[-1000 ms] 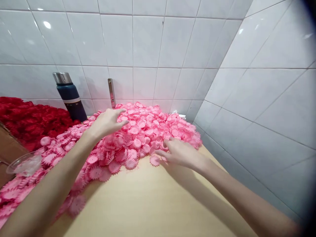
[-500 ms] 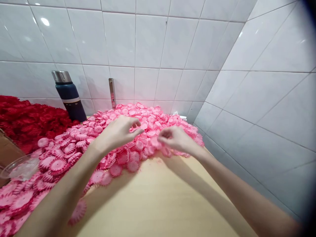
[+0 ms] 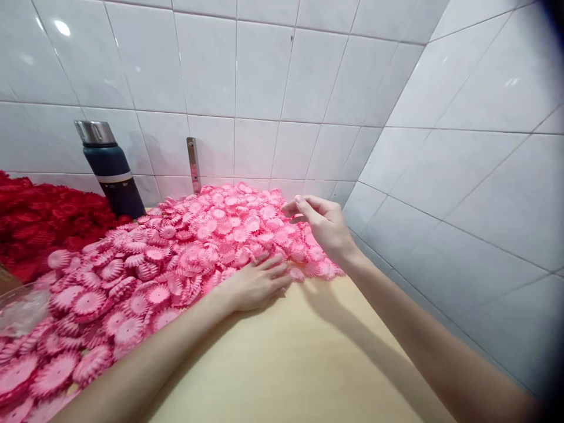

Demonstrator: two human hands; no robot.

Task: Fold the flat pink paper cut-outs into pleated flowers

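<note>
A wide heap of pink, round, petal-edged pieces (image 3: 194, 235) covers the back and left of the table. My left hand (image 3: 258, 285) lies palm down at the heap's front edge, fingers stretched out and touching the nearest pieces. Above the right end of the heap is my right hand (image 3: 326, 226). Its fingers point left, loosely extended, and I see nothing held between them. One loose pink piece (image 3: 296, 274) rests on the wood just right of my left fingertips.
A dark blue bottle (image 3: 115, 176) with a steel cap stands behind the heap, near a metal strip (image 3: 193, 165) against the tiled wall (image 3: 259, 70). Red pieces (image 3: 48, 223) are piled at far left, above a clear plastic dish (image 3: 22, 308). The pale wooden tabletop (image 3: 282, 358) lies in front.
My left hand has come down and right, from above the heap to its front edge. My right hand has risen and moved slightly right. The view has shifted a little right.
</note>
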